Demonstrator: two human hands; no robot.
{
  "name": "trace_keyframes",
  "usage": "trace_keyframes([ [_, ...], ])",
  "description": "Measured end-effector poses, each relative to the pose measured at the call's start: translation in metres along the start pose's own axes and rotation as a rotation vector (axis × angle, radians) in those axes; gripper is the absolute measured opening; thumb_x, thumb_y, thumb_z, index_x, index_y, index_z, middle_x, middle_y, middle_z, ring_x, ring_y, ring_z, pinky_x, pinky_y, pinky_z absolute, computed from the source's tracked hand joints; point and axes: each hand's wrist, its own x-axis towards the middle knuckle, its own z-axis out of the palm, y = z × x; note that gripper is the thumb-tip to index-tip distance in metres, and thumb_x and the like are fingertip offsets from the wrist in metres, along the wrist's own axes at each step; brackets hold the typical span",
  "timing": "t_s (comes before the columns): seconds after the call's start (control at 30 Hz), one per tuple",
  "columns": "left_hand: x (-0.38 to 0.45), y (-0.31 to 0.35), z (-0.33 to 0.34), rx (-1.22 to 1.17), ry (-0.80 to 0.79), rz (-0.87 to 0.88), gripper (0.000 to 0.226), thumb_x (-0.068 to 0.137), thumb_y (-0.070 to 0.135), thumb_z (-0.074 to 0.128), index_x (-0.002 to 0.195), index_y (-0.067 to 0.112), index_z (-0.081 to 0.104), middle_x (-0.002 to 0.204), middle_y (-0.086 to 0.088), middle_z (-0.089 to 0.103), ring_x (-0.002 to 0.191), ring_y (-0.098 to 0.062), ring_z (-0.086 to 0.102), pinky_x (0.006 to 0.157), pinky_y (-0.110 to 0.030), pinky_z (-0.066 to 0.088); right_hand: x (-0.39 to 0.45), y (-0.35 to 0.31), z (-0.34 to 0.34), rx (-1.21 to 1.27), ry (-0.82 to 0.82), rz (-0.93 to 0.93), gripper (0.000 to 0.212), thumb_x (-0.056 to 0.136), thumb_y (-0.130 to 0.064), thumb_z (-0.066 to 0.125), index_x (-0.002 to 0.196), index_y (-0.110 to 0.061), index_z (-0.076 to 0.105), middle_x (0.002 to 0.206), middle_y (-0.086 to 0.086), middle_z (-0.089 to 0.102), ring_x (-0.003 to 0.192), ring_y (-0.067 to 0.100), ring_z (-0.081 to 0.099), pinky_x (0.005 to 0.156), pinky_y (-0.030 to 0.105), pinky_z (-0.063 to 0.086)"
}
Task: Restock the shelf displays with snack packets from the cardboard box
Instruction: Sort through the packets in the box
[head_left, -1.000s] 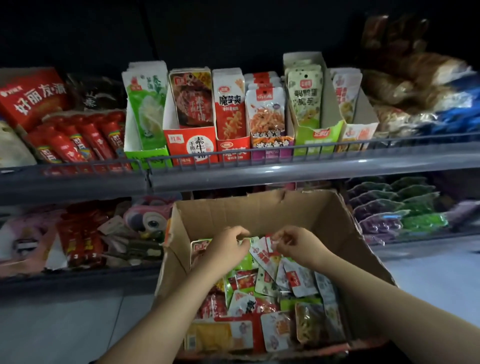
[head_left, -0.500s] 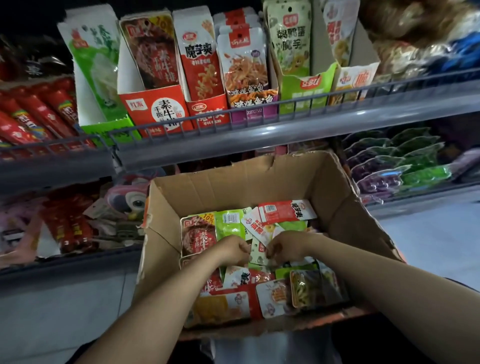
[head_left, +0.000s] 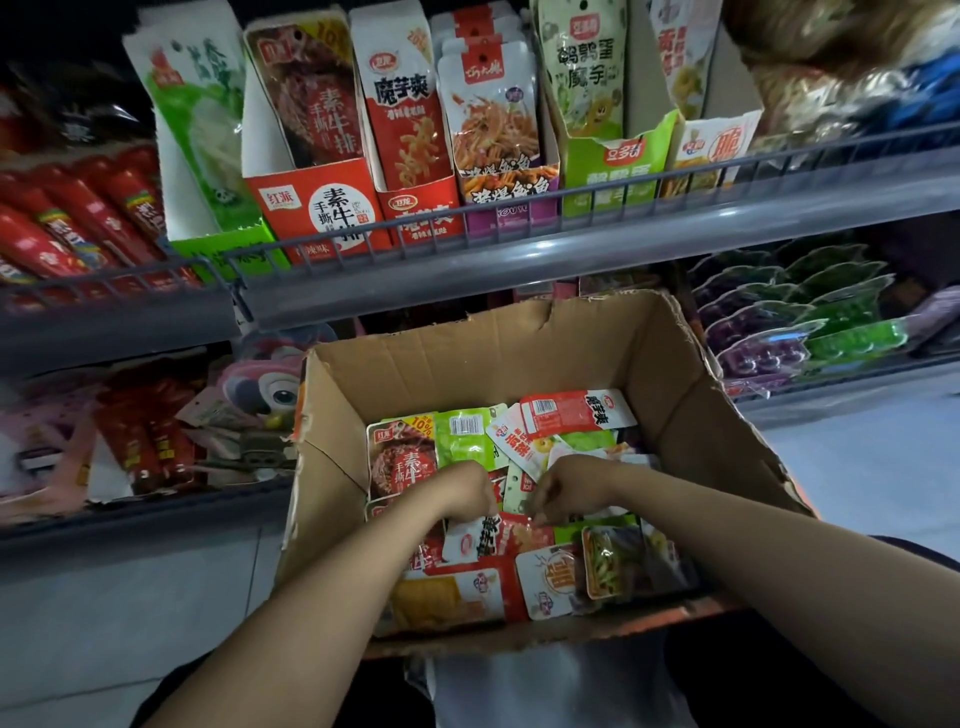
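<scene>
Single view only: head-worn wide-angle camera, looking forward and steeply down. Cardboard box (head_left: 519, 364) fills centre, close below lens, its open top facing camera. Both forearms enter from bottom edge, left hand (head_left: 470, 493) and right hand (head_left: 566, 488) meeting mid-frame inside box. Upper shelf (head_left: 519, 249) crosses frame above box, seen from slightly below its display cartons, near. Lower shelf (head_left: 130, 514) at left, farther. Wide lens bends shelf lines at edges. No second view to share scene.
</scene>
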Motion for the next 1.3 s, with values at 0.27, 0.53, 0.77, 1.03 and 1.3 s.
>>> trace_keyframes([
  [0.27,-0.028,0.008,-0.041,-0.309,0.307,0.128,0.014,0.087,0.022,0.067,0.079,0.01,0.068,0.093,0.003,0.068,0.083,-0.019,0.064,0.072,-0.029,0.049,-0.015,-0.014,-0.02,0.292,0.228,-0.091,0.008,0.083,-0.025,0.071,0.083,-0.018,0.069,0.074,-0.013,0.062,0.069,0.0,0.056,0.063,0.014,0.042],
  [0.53,-0.07,0.019,-0.079,-0.8,0.531,0.175,0.027,0.08,0.021,0.074,0.104,0.016,0.064,0.094,-0.002,0.067,0.078,-0.014,0.064,0.065,-0.024,0.05,-0.032,-0.043,-0.036,0.671,0.377,-0.226,0.01,0.087,-0.022,0.067,0.077,-0.019,0.067,0.076,-0.005,0.069,0.073,0.01,0.067,0.07,0.023,0.054],
  [0.77,-0.079,0.019,-0.088,-1.148,0.575,0.189,0.018,0.076,0.015,0.077,0.092,0.012,0.068,0.089,-0.007,0.073,0.081,-0.022,0.068,0.084,-0.037,0.052,-0.051,-0.068,-0.04,0.869,0.465,-0.324,0.01,0.088,-0.018,0.064,0.081,-0.012,0.065,0.075,0.002,0.069,0.067,0.016,0.066,0.058,0.021,0.052],
  [1.03,-0.092,0.033,-0.104,-1.17,0.702,0.276,0.012,0.077,0.012,0.076,0.084,0.016,0.067,0.084,-0.003,0.073,0.073,-0.017,0.07,0.067,-0.029,0.054,-0.064,-0.086,-0.057,0.787,0.497,-0.401,0.008,0.087,-0.016,0.064,0.082,-0.011,0.062,0.071,-0.003,0.066,0.059,0.005,0.06,0.061,0.018,0.049],
  [1.3,-0.105,0.044,-0.126,-1.127,0.915,0.388,0.023,0.079,0.019,0.075,0.097,0.023,0.061,0.091,0.004,0.07,0.078,-0.011,0.068,0.065,-0.027,0.054,-0.071,-0.12,-0.097,0.661,0.601,-0.457,0.008,0.089,-0.018,0.063,0.083,-0.012,0.064,0.056,-0.014,0.062,0.052,-0.004,0.054,0.057,0.012,0.043],
])
